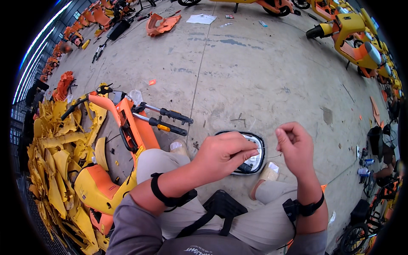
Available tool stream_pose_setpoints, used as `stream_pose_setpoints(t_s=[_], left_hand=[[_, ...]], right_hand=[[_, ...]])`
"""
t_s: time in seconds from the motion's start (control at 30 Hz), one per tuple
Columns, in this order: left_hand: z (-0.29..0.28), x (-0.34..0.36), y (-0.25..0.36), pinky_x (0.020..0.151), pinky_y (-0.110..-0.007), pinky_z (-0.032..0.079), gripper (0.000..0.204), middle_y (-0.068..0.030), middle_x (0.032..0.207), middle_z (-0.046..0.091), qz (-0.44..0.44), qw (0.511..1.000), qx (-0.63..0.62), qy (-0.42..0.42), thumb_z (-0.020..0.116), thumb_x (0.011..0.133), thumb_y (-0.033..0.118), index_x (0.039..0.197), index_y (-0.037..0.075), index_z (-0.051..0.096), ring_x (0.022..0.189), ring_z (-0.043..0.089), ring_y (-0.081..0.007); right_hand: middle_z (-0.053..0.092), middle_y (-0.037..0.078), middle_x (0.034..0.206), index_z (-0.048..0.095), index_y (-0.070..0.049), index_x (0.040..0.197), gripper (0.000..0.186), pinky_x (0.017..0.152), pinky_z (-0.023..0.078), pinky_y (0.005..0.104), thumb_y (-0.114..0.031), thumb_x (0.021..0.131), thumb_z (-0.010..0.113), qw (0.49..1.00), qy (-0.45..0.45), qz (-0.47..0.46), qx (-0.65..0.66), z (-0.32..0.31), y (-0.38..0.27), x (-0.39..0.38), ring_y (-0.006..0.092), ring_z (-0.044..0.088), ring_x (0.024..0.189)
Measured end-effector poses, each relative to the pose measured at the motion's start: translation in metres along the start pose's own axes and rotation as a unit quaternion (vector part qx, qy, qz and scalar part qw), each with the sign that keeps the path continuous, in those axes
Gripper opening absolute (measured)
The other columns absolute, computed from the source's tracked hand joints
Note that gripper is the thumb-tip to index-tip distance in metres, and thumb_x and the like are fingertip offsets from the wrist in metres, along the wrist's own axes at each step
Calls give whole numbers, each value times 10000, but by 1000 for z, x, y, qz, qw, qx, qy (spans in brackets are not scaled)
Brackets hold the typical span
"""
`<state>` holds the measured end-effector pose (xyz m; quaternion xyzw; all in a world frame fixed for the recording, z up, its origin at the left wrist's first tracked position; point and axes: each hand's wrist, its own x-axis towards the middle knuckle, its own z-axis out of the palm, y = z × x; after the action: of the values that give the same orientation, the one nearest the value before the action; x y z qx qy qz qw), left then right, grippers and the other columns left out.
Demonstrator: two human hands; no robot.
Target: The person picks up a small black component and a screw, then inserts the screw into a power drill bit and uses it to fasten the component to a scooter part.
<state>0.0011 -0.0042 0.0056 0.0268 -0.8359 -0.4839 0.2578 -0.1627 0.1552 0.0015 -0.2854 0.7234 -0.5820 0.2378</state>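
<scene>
So the thin wire (273, 156) runs roughly crosswise over the white shell's (256, 160) right rim. Left hand's (225, 151) grip is pinched on it; right hand's (295, 145) curled, can't tell if it's clamped.

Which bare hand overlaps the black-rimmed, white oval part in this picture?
The left hand, which partly hides the oval part; the right hand appears clear of it, to its right.

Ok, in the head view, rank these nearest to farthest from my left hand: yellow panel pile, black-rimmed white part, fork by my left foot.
1. Black-rimmed white part: partly hidden behind your left hand.
2. Fork: to the left.
3. Yellow panel pile: far left.
</scene>
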Motion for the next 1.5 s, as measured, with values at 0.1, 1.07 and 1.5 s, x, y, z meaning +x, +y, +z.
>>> stream_pose_setpoints(t_s=[0.1, 1.07, 1.5], left_hand=[[-2, -1, 1, 635, -312, 521, 136, -98, 866, 733, 13, 1000, -11, -1, 775, 834, 54, 964, 21, 749, 738, 674, -212], [-10, 11, -8, 764, -326, 519, 99, -114, 896, 729, 83, 986, 14, 142, 754, 845, 31, 932, -5, 721, 842, 681, -196], [-17, 10, -15, 801, -272, 494, 99, -57, 876, 712, -57, 964, -112, 233, 739, 887, 50, 959, -11, 711, 861, 643, -142]], right_hand=[[624, -1, 732, 627, 13, 937, 75, 549, 429, 204, -59, 949, 649, 999, 18, 15, -42, -8, 3, 8, 29, 553, 624], [681, 67, 946, 664, 1, 975, 69, 880, 468, 284, -48, 929, 647, 993, 31, 63, -92, 4, 35, 42, 144, 610, 946], [688, 152, 852, 670, -23, 958, 144, 762, 507, 400, -154, 898, 658, 962, 74, -53, -257, 8, 35, 55, 325, 659, 824]])
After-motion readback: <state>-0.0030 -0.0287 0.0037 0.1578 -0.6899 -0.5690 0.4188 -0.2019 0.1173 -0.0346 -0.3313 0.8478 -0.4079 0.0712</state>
